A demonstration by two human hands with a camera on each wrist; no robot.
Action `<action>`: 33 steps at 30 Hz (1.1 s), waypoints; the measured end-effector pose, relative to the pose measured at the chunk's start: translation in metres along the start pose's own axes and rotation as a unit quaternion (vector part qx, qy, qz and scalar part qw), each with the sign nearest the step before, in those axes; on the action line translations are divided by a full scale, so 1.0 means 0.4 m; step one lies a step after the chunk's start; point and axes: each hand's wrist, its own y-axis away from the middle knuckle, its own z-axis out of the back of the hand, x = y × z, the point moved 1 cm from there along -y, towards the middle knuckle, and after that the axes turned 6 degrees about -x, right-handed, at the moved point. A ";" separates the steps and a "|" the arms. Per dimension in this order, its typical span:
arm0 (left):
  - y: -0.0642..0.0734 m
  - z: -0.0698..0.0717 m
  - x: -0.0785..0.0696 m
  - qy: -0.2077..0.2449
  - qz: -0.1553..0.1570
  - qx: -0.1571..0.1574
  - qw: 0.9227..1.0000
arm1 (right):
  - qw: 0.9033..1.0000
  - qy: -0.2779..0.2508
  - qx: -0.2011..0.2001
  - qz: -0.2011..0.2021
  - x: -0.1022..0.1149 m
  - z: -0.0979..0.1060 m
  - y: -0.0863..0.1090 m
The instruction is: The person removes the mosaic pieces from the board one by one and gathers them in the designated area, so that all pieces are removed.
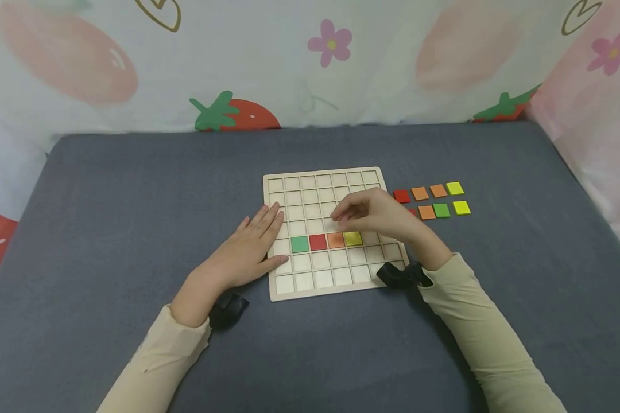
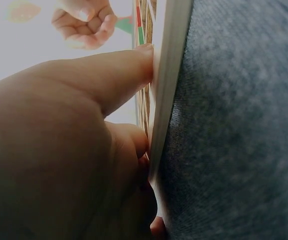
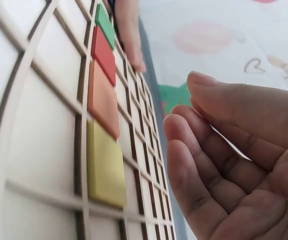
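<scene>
A pale wooden grid board (image 1: 295, 293) lies on the dark grey cloth. One row of it holds a green tile (image 1: 299, 244), a red tile (image 1: 317, 242), an orange tile (image 1: 335, 240) and a yellow tile (image 1: 353, 238), side by side. My left hand (image 1: 250, 246) rests on the board's left edge, fingers spread and straight, thumb on the rim. Above the grid, just behind the coloured row, hovers my right hand (image 1: 374, 213). In the right wrist view its fingers (image 3: 182, 160) are loosely bent, with nothing between them and the thumb.
Right of the board lie two rows of loose tiles, among them a red tile (image 1: 401, 196), an orange tile (image 1: 426, 213), a green tile (image 1: 441, 210) and a yellow tile (image 1: 461, 207). My right forearm partly covers them. A patterned curtain (image 1: 372, 69) hangs behind the table.
</scene>
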 end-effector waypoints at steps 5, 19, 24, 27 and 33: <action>0.000 0.000 -0.001 0.002 0.002 0.000 1.000 | 1.000 0.005 0.006 0.012 0.013 -0.025 -0.018; 0.000 -0.001 0.001 0.004 -0.001 0.000 1.000 | 0.999 0.022 0.021 0.044 0.027 -0.076 -0.053; 0.002 0.000 0.000 0.005 0.001 0.003 1.000 | 0.998 0.044 0.025 0.047 0.026 -0.097 -0.060; 0.001 0.001 -0.001 0.006 0.000 0.005 1.000 | 0.997 0.058 0.027 0.051 0.022 -0.107 -0.062; 0.001 0.001 -0.001 0.005 -0.002 0.002 1.000 | 0.995 0.083 0.019 0.052 0.017 -0.121 -0.065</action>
